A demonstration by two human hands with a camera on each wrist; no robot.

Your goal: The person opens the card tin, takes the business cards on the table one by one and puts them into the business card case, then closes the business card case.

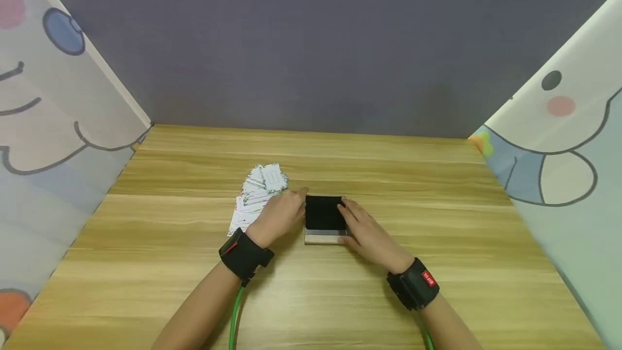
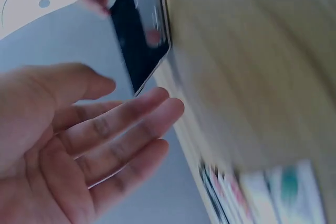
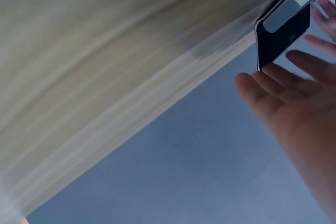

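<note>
A small black panel [image 1: 324,213] with a clear, shiny strip and a pale ledge [image 1: 322,239] along its near side sits on the table between both hands. My left hand [image 1: 284,212] is at its left side; in the left wrist view that hand [image 2: 79,135] has its fingers extended and its thumb apart, close to the panel's corner. The right hand [image 1: 369,234] touches the right side, fingertips over the panel's far right corner and thumb by the ledge. In the right wrist view its fingers [image 3: 268,90] look loosely straight. Whether the left fingertips touch the panel is unclear.
Several white cards [image 1: 272,177] with leafy printed borders lie fanned out left of the panel, partly behind the left hand and wrist. Black wrist bands [image 1: 415,283] with green cables [image 1: 235,312] are on both arms. A dark grey wall [image 1: 311,47] stands behind the wooden table [image 1: 311,296].
</note>
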